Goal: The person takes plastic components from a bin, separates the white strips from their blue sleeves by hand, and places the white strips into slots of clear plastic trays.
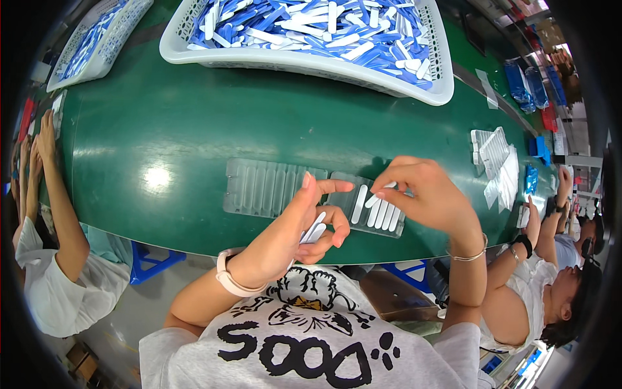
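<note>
Above the green table, my left hand curls its lower fingers round several flat white sticks with rounded ends; its thumb and index finger stretch out. My right hand pinches one similar white stick between thumb and fingers, tilted over the right half of a clear plastic case. In that half several white sticks lie side by side, partly hidden by my right hand. The left half of the case lies flat with ribbed slots and no sticks showing; my left hand covers its right edge.
A large white basket heaped with blue and white sticks stands at the far side. Another basket is at far left. Clear cases and white bags lie at right. Co-workers' hands are on both sides.
</note>
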Demonstrator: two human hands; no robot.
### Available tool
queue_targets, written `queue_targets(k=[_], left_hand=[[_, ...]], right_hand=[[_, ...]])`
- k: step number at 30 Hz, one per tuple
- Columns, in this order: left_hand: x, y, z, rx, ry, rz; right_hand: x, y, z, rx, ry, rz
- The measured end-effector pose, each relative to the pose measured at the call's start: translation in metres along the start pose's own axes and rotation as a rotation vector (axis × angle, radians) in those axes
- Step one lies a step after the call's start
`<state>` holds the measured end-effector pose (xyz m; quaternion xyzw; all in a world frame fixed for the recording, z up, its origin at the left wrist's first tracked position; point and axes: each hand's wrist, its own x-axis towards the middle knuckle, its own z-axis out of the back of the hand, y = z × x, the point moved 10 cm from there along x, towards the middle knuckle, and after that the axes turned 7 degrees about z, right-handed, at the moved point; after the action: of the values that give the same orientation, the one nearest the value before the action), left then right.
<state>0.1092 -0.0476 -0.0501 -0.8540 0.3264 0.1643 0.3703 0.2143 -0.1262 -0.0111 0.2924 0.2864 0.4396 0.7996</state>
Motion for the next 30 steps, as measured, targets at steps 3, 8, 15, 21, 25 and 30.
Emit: queue_targets(k=[3,8,15,21,25,30], left_hand=[[-0.001,-0.002,-0.004,0.033,0.003,-0.014],[-0.002,-0.004,-0.008,0.076,0.030,-0.042],[-0.002,-0.004,-0.016,0.104,0.103,-0.025],[-0.004,-0.003,-0.010,0.164,0.062,0.004],[-0.007,0.000,-0.006,0.266,0.090,-0.023],[-0.012,-0.011,-0.007,0.290,0.045,-0.106]], right_hand=[[0.002,-0.011,0.001,-0.055,0.007,-0.272],[0.007,0.011,0.000,-0.223,-0.104,-0.048],[-0.002,0.066,-0.010,0.213,-0.243,0.176],[-0.025,0.090,0.007,-0.125,-0.443,0.445],[-0.062,0.117,0.006,-0.540,-0.563,0.690],[-0.079,0.123,-0.009,-0.561,-0.584,0.791]])
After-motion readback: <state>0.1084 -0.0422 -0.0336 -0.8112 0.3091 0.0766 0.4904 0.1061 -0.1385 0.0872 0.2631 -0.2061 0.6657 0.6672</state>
